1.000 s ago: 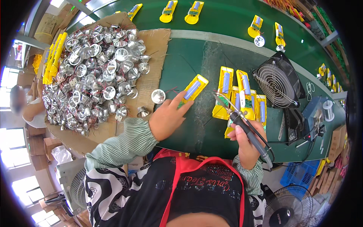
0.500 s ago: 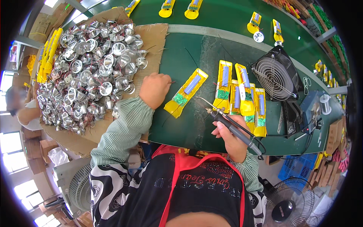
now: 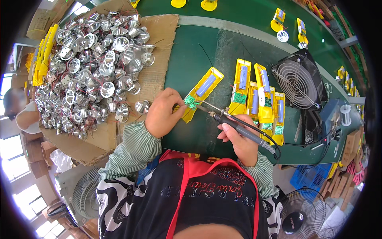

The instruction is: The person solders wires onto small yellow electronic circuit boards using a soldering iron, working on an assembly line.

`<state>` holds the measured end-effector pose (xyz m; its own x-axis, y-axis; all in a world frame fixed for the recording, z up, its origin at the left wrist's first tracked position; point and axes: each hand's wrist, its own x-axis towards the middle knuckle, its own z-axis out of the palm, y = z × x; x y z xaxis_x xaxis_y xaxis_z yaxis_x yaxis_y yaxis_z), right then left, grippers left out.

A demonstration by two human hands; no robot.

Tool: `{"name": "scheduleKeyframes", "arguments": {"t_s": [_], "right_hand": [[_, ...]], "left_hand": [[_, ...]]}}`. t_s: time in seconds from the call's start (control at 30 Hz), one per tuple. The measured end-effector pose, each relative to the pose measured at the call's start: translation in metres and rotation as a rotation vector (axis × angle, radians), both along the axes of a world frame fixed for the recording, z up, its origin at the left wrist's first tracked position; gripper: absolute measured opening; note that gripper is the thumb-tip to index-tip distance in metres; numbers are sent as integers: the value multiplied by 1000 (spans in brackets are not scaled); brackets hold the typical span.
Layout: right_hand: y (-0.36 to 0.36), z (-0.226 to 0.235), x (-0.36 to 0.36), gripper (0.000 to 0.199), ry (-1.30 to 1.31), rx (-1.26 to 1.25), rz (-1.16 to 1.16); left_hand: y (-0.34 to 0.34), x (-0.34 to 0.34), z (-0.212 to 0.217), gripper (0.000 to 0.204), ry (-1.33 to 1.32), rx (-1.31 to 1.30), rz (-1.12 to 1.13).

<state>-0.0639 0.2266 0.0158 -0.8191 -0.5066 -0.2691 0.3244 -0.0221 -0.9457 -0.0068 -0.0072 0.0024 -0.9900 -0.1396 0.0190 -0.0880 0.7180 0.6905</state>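
Observation:
On the green bench, a yellow flashlight housing (image 3: 214, 78) lies tilted, with a blue-violet battery cell (image 3: 205, 85) and a green circuit board (image 3: 191, 101) in it. My left hand (image 3: 163, 113) is closed in a pinch at the board's left edge, on what looks like a thin wire, mostly hidden by the fingers. Beside that hand's wrist sits a silver reflector cup (image 3: 142, 106). My right hand (image 3: 242, 141) grips a grey-handled soldering iron (image 3: 248, 133), its tip and thin metal guide tube reaching the board from the right.
Several yellow housings (image 3: 240, 83) with cells lie right of the iron. A heap of reflector cups (image 3: 107, 89) covers cardboard (image 3: 157, 51) at left. A black fan (image 3: 298, 81), a blue box-shaped unit (image 3: 329, 115) and a solder spool (image 3: 345, 113) stand at right.
My left hand has moved from the cardboard's edge down and right to the circuit board, and a reflector cup now shows beside it. The iron's tip has come to the board.

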Motion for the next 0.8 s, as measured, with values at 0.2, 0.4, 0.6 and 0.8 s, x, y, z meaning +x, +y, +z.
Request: {"name": "scheduleKeyframes", "arguments": {"t_s": [0.2, 0.4, 0.6, 0.8], "right_hand": [[-3, -3, -3, 19, -76, -10, 29], [-4, -6, -3, 18, -98, -19, 25], [-5, -6, -4, 19, -83, 10, 37], [5, -1, -3, 19, -5, -18, -20]], "left_hand": [[2, 2, -1, 10, -41, 29, 13], [2, 2, -3, 9, -22, 26, 6], [4, 1, -2, 9, -25, 22, 15], [3, 1, -4, 9, -2, 12, 0]]}}
